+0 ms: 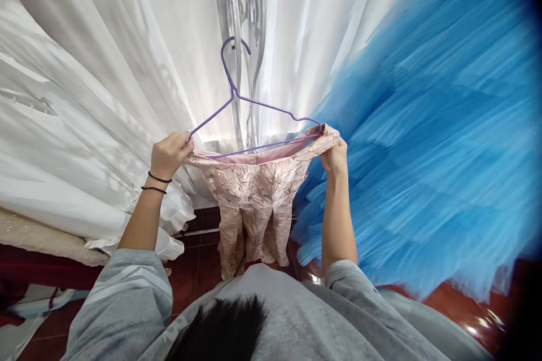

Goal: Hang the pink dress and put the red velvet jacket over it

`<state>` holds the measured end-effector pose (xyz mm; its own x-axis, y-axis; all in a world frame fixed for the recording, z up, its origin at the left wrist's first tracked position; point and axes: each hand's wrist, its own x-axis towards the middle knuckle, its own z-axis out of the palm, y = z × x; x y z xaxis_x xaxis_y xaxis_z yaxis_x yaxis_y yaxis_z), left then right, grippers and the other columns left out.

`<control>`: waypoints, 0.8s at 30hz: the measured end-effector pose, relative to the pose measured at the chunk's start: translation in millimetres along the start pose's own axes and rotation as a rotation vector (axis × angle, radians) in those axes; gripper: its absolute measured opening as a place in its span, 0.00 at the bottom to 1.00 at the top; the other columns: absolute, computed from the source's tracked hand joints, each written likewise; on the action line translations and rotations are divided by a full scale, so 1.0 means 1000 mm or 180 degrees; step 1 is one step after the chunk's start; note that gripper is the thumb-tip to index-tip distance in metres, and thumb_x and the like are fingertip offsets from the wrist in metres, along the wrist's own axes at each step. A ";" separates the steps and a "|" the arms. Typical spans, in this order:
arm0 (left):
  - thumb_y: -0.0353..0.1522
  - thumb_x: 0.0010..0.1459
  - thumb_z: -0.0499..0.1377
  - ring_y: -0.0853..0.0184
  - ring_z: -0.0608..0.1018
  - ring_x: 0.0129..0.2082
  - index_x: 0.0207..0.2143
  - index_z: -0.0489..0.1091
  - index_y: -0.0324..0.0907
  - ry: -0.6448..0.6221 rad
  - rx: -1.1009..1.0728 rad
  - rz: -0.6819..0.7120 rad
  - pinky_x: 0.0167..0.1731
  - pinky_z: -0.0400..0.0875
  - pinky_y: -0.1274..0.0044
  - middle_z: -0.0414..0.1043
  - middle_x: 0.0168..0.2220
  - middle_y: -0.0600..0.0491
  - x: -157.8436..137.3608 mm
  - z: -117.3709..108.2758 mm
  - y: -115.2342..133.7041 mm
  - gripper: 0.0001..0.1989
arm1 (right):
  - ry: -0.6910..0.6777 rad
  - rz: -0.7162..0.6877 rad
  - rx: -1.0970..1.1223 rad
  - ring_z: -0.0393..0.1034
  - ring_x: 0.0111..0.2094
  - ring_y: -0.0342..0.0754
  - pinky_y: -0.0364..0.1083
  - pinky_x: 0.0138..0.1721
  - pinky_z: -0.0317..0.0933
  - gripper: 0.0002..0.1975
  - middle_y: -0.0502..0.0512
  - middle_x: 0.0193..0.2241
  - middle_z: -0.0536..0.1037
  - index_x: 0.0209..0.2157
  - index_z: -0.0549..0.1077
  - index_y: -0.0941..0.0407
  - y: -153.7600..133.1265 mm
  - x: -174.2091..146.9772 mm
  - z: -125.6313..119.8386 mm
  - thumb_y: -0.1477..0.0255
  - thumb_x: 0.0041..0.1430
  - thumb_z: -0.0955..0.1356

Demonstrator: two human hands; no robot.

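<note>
A pink brocade dress (pixel 258 186) with a raised gold-toned pattern hangs down in front of me, its neckline stretched wide. Inside the neckline sits a purple hanger (pixel 266 104), hook upward. My left hand (pixel 170 153) is closed at the dress's left shoulder, gripping the hanger's left end together with the fabric there. At the other side, my right hand (pixel 335 153) is closed on the right shoulder strap, where the hanger's right end pokes into the cloth. The fingertips of my right hand are partly hidden by the fabric.
White curtains (pixel 169 39) of gathered cloth fill the left and back. A grey ornate metal stand (pixel 256 17) rises behind the hanger. Close on the right is a large blue tulle gown (pixel 423 141). Dark red tiles (pixel 186 265) cover the floor.
</note>
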<state>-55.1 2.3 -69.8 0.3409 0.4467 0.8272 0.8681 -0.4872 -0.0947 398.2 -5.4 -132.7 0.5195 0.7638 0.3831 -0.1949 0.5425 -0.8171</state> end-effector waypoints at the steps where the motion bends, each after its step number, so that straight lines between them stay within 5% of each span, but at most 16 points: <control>1: 0.36 0.63 0.54 0.63 0.74 0.26 0.40 0.76 0.44 -0.0008 0.0006 0.0004 0.27 0.65 0.74 0.70 0.25 0.50 0.000 0.000 -0.001 0.12 | -0.0080 -0.0047 -0.0059 0.77 0.40 0.49 0.48 0.45 0.72 0.21 0.52 0.35 0.82 0.33 0.79 0.53 -0.002 0.006 0.002 0.54 0.40 0.77; 8: 0.37 0.64 0.53 0.62 0.75 0.28 0.41 0.76 0.44 -0.0152 0.0069 0.0004 0.27 0.63 0.73 0.71 0.25 0.50 0.004 -0.014 -0.010 0.13 | -0.0882 -0.0777 -0.1495 0.70 0.28 0.46 0.45 0.30 0.65 0.25 0.49 0.20 0.71 0.20 0.71 0.56 -0.056 0.059 0.040 0.47 0.49 0.72; 12: 0.38 0.65 0.52 0.62 0.75 0.29 0.42 0.75 0.45 -0.0222 0.0174 -0.0038 0.28 0.64 0.72 0.71 0.26 0.49 0.004 -0.025 -0.010 0.13 | -0.2023 -0.1326 -0.2773 0.69 0.31 0.46 0.46 0.35 0.63 0.18 0.51 0.24 0.74 0.26 0.75 0.57 -0.087 0.074 0.072 0.56 0.57 0.70; 16: 0.38 0.64 0.53 0.62 0.77 0.29 0.42 0.75 0.44 -0.0284 0.0043 -0.0122 0.28 0.66 0.73 0.72 0.27 0.49 0.002 -0.019 0.001 0.13 | -0.3163 -0.1408 -0.3655 0.68 0.28 0.45 0.46 0.36 0.62 0.10 0.50 0.20 0.73 0.24 0.76 0.56 -0.090 0.081 0.082 0.66 0.50 0.76; 20: 0.38 0.63 0.54 0.63 0.78 0.30 0.42 0.75 0.43 -0.0219 -0.0046 -0.0305 0.28 0.66 0.74 0.75 0.30 0.49 0.001 -0.011 0.007 0.13 | -0.3399 -0.1384 -0.3432 0.70 0.31 0.47 0.45 0.35 0.62 0.11 0.50 0.24 0.77 0.29 0.80 0.54 -0.084 0.069 0.073 0.65 0.45 0.78; 24: 0.39 0.63 0.55 0.63 0.78 0.31 0.45 0.75 0.44 -0.0314 -0.0133 -0.0493 0.29 0.66 0.75 0.77 0.32 0.50 0.008 -0.015 0.008 0.14 | -0.3133 -0.1371 -0.3130 0.73 0.36 0.49 0.45 0.38 0.62 0.13 0.52 0.32 0.81 0.37 0.81 0.54 -0.084 0.045 0.070 0.60 0.57 0.70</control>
<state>-50.5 -9.1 -55.9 0.2399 0.5893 0.7715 0.8980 -0.4367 0.0543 379.4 7.8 -16.3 -0.4582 0.7522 0.4735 0.6722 0.6418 -0.3691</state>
